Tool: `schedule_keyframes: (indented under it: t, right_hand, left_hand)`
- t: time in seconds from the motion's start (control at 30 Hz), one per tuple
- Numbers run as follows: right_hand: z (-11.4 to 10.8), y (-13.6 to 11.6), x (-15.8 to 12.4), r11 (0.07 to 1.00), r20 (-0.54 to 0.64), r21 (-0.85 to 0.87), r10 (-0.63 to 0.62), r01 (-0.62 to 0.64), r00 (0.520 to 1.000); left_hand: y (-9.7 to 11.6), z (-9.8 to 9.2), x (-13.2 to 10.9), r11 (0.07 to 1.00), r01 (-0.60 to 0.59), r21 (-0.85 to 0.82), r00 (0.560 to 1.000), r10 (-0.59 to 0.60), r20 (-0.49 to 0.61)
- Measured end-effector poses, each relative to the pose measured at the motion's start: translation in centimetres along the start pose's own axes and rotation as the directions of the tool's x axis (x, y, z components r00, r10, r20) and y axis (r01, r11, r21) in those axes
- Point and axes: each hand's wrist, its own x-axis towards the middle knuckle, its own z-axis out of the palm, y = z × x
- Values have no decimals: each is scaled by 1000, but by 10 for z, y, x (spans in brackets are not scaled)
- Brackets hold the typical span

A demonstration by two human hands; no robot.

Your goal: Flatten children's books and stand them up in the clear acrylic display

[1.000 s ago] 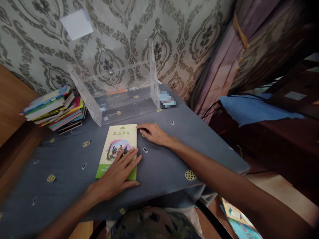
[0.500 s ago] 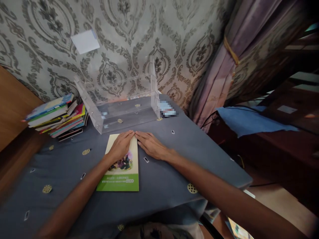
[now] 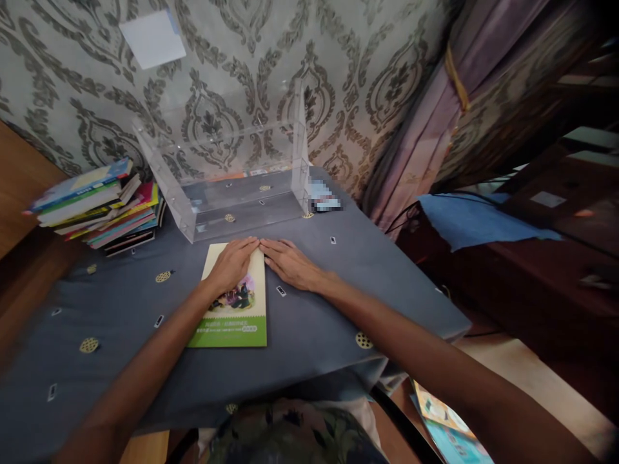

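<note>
A thin book with a cream cover, a colourful picture and a green band lies flat on the dark blue tablecloth. My left hand rests on the upper part of its cover, fingers stretched out toward the top right corner. At that same corner, my right hand reaches in from the right with its fingers extended, mostly over the cloth and touching the book's edge. The fingertips of both hands nearly meet. Neither hand is wrapped around anything, and my left hand hides part of the cover picture.
Beyond the book stands a clear acrylic rack against the patterned wall. To the left is a stack of books. A blurred blue packet lies right of the rack. Blue cloth hangs beyond the table's right side, and colourful books are below it.
The camera view has tilted down slightly, so everything appears higher in the picture. My hands and the book keep nearly the same places relative to each other.
</note>
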Motion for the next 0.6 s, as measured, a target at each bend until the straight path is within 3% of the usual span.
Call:
schedule_keyframes:
  t: [0.6]
  right_hand:
    - [-2,-11,-11,1000,36,-11,0,1,999]
  left_hand:
    - [-4,-1,-7,997,-64,-51,997,66,43]
